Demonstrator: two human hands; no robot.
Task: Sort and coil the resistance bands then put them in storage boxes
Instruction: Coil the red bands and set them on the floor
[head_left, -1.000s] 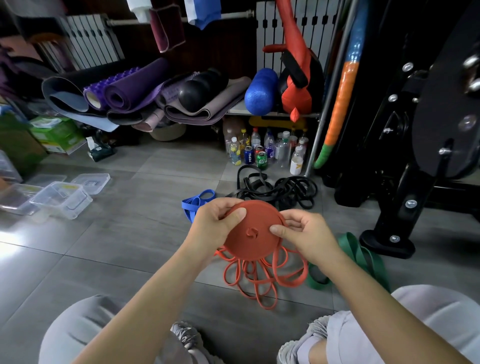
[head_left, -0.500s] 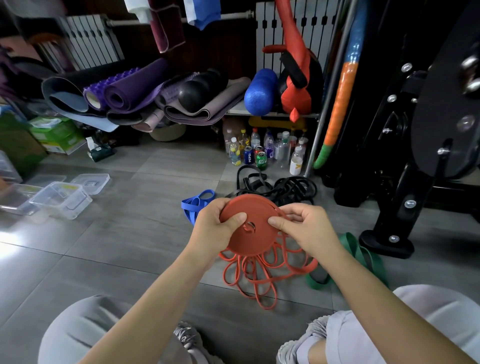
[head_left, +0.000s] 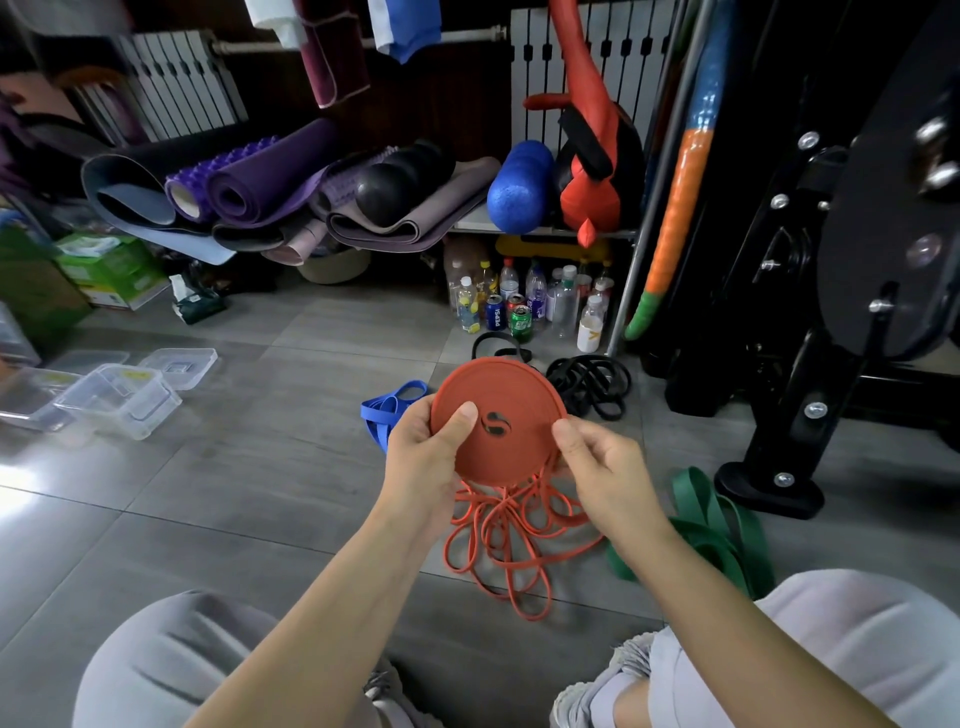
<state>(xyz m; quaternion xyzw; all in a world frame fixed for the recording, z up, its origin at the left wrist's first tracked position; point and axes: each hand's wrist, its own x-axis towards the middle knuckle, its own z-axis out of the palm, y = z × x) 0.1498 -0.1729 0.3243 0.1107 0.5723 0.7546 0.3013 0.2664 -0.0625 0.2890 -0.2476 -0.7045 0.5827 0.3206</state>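
The left hand (head_left: 426, 462) holds the orange coiled band (head_left: 511, 392) in the air above the floor (head_left: 234, 493). Its grip is clamped on the coil, with the thumb pressed on the front face and the fingers behind the left rim. The right hand (head_left: 602, 467) pinches the right rim of the same coil between thumb and fingers, so this grip is closed on it too. Under the coil the loose orange loops (head_left: 511, 551) lie spread on the floor in front of the person's knees. A blue band (head_left: 387, 410) lies on the floor just left of the coil, a heap of black bands (head_left: 592, 384) lies behind it to the right, and a green band (head_left: 711, 525) lies near the right forearm. The clear storage boxes (head_left: 119, 400) stand open near the left edge of the floor, well apart from both hands.
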